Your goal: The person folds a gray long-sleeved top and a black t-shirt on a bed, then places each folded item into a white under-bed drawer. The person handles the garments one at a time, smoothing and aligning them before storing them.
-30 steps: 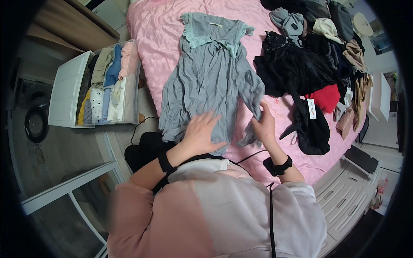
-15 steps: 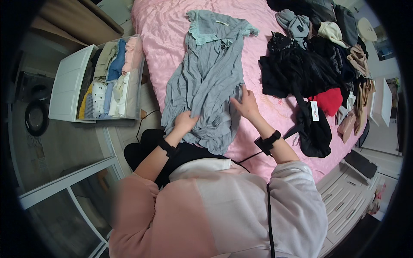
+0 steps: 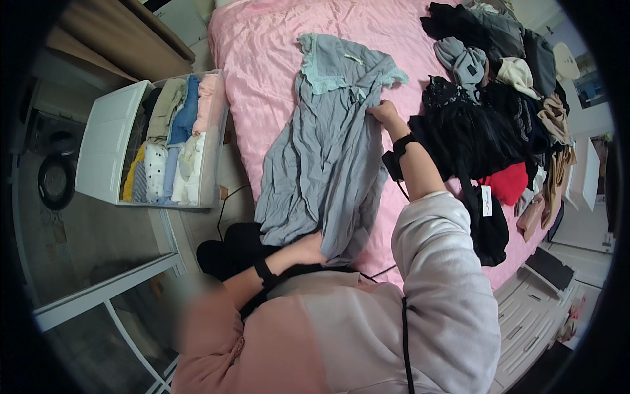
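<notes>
A crinkled grey dress (image 3: 321, 151) with pale mint lace trim lies lengthwise on the pink bedspread (image 3: 256, 85), neckline at the far end. Its right side, just below the lace, is pinched in my right hand (image 3: 386, 113). Close to my body, my left hand (image 3: 305, 251) reaches in at the near hem. The fabric covers its fingers, so their grip is hidden. Folds run down the whole skirt, and the hem hangs near the bed's front edge beside my black-clad leg (image 3: 230, 248).
On the left stands a storage box (image 3: 216, 157) of folded clothes, its white lid (image 3: 108, 144) swung outward. A heap of black garments (image 3: 472, 128), with a red piece (image 3: 508, 184), covers the bed's right side. White drawers (image 3: 525, 322) stand at lower right.
My right hand has moved up along the dress's right side and now grips it. My left hand has shifted right and nearer, under the hem. The skirt's bunched lower part is spread out more.
</notes>
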A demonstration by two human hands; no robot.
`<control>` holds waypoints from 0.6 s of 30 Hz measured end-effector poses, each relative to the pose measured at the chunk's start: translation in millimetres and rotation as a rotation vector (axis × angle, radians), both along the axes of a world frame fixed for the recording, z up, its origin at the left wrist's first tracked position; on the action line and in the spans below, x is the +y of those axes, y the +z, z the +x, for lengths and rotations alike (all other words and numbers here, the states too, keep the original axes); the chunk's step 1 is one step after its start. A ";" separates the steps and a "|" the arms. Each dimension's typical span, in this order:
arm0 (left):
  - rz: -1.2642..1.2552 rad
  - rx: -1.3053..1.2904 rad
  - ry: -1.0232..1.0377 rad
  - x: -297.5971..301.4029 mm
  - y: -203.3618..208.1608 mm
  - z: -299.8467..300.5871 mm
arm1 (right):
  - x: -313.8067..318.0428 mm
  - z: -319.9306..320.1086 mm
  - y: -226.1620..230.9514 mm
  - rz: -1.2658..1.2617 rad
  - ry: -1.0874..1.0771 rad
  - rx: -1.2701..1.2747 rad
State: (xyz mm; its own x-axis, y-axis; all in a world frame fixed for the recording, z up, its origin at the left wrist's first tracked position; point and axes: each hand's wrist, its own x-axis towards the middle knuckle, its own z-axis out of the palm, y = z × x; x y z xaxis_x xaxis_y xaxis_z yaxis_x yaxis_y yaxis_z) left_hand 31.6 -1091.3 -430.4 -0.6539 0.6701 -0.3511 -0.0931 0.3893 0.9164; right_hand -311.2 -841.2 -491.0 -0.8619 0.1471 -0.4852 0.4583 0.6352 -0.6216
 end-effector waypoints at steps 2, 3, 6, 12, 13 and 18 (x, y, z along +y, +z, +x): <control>-0.355 -0.138 -0.085 -3.7 -3.4 -0.2 | 5.9 -24.6 -4.0 0.089 -0.012 0.179; -0.260 -0.030 -0.002 -6.2 -3.1 -1.9 | 9.8 -39.2 -3.0 0.158 -0.082 0.268; -0.516 0.083 -0.055 -10.9 9.2 -17.5 | 23.6 -65.4 2.0 0.191 -0.072 0.506; -0.612 0.202 0.003 -30.9 76.5 -55.4 | 40.0 -96.0 4.4 -0.193 -0.158 0.062; -0.612 0.495 0.168 -39.8 76.8 -75.4 | 39.7 -103.2 2.4 -0.251 -0.210 0.009; -0.527 0.473 0.470 -78.3 6.9 -221.7 | 20.8 -132.8 -1.8 -0.552 -0.413 0.087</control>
